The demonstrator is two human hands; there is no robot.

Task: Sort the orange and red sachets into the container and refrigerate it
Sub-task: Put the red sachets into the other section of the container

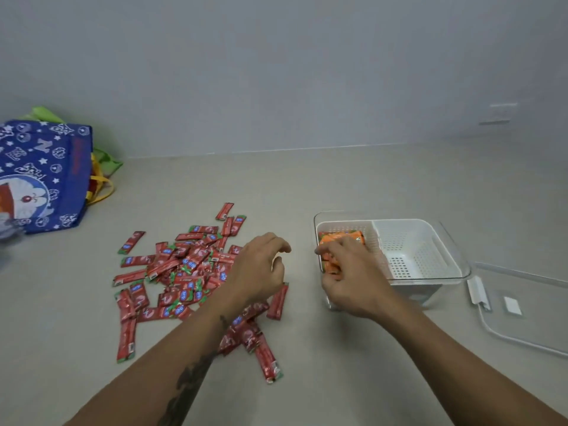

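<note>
Left hand loosely curled, empty; right hand gripping orange sachets; lid beside container.

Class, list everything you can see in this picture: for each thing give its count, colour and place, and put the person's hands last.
Red sachets: too many to count, red with green ends, heaped on the counter left of centre.
Orange sachets: a bunch, number unclear, orange, in the container's left compartment.
Container: one, clear with a white perforated insert, right of centre; its right compartment holds nothing.
Lid: one, clear, flat on the counter at far right.
Bag: one, blue with white cartoon print, far left.
Counter: one, beige.
Left hand: over the red heap, fingers loosely curled, holding nothing.
Right hand: fingers on the orange sachets.
</note>
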